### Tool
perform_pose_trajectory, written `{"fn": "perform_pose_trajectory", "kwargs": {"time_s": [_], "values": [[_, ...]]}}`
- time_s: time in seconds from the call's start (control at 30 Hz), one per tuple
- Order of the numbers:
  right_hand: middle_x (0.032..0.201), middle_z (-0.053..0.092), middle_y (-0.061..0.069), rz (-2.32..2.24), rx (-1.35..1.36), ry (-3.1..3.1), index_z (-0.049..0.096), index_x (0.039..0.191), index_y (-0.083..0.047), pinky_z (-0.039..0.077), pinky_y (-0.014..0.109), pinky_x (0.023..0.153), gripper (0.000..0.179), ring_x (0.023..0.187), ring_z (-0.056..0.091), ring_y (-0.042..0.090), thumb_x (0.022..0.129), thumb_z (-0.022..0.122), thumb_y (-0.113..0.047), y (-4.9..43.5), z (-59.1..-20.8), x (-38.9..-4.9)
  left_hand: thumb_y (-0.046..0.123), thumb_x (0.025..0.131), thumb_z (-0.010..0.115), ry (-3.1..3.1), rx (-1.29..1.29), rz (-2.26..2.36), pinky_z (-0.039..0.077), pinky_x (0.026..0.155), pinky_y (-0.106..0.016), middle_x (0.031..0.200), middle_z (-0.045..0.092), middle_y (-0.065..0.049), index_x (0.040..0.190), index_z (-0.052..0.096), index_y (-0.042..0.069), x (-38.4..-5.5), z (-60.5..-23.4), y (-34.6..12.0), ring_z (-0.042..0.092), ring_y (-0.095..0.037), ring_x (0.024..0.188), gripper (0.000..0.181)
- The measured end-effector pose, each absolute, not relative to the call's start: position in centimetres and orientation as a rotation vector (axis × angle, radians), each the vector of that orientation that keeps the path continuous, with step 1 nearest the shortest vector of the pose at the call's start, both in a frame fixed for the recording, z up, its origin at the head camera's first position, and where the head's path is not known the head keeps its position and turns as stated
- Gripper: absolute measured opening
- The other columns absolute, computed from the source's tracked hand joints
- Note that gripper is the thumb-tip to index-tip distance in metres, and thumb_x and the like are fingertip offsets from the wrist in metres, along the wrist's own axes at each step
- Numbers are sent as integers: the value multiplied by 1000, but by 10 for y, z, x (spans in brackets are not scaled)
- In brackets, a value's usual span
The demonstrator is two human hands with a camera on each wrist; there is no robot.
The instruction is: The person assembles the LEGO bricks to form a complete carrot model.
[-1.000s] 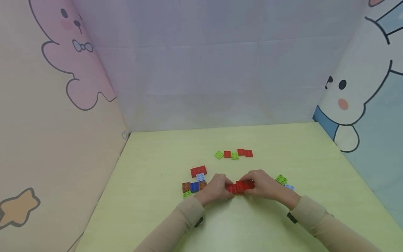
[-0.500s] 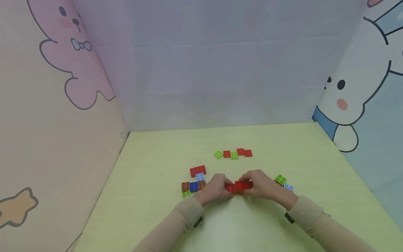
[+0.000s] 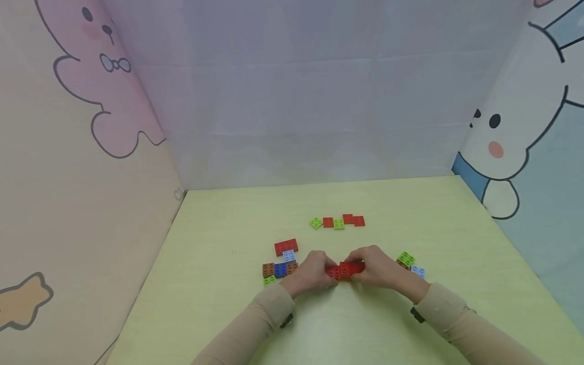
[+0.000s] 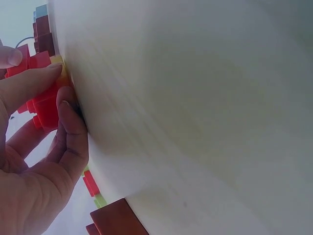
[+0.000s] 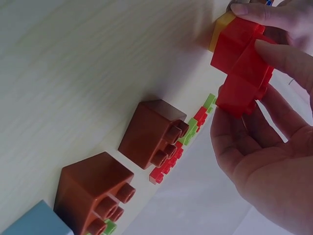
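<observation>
Low over the table, both hands hold a joined block of toy building bricks. My left hand (image 3: pixel 312 272) pinches the left red brick (image 3: pixel 334 272) between thumb and fingers. My right hand (image 3: pixel 376 267) grips the right red brick (image 3: pixel 352 269), which sits a little higher and overlaps the left one. Beneath the red bricks a yellow brick (image 5: pixel 220 30) shows in the right wrist view, close to the table surface. Fingers cover parts of the block, so how every piece joins is hidden.
Left of the hands lie a red brick (image 3: pixel 286 247), a light blue brick (image 3: pixel 289 255), a dark blue brick (image 3: pixel 280 270) and brown bricks (image 3: pixel 268 270). To the right are a green brick (image 3: pixel 406 258) and another light blue brick (image 3: pixel 417 271). Flat red and green pieces (image 3: pixel 339 224) line the back.
Both hands keep their grip on the red bricks, almost still. The whole head view has shifted slightly, and loose bricks stay in their places.
</observation>
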State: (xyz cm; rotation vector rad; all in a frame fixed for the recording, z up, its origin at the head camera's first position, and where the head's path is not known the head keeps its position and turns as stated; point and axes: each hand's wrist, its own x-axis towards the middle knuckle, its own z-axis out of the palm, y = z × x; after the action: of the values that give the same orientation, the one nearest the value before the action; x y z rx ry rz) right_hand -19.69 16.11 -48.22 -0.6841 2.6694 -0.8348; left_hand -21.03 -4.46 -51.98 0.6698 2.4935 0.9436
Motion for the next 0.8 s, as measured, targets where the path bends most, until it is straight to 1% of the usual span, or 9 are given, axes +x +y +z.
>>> {"fn": "perform_pose_trajectory", "kwargs": {"time_s": [0.27,0.63,0.8], "values": [[86,59,-11,-837,-665,2651,72,102,-14,46,30,67,26,79,51,12,77,80,-14,161,-484,-199,20,77,81,2489,668,955,41,63,-24,78,57,6,93,77,14,-211,-521,-44,48,-10,77,17],[85,60,-11,-871,-701,2645,71,99,-14,46,30,66,24,78,51,12,77,78,-9,163,-486,-199,19,76,82,2493,680,950,41,62,-24,77,57,6,91,77,14,-213,-522,-44,48,-10,75,16],[84,59,-11,-867,-677,2653,71,99,-15,45,31,68,24,79,51,12,77,78,-9,161,-488,-199,19,76,82,2482,653,961,42,62,-24,78,57,4,90,77,13,-211,-520,-44,49,-10,75,15]]}}
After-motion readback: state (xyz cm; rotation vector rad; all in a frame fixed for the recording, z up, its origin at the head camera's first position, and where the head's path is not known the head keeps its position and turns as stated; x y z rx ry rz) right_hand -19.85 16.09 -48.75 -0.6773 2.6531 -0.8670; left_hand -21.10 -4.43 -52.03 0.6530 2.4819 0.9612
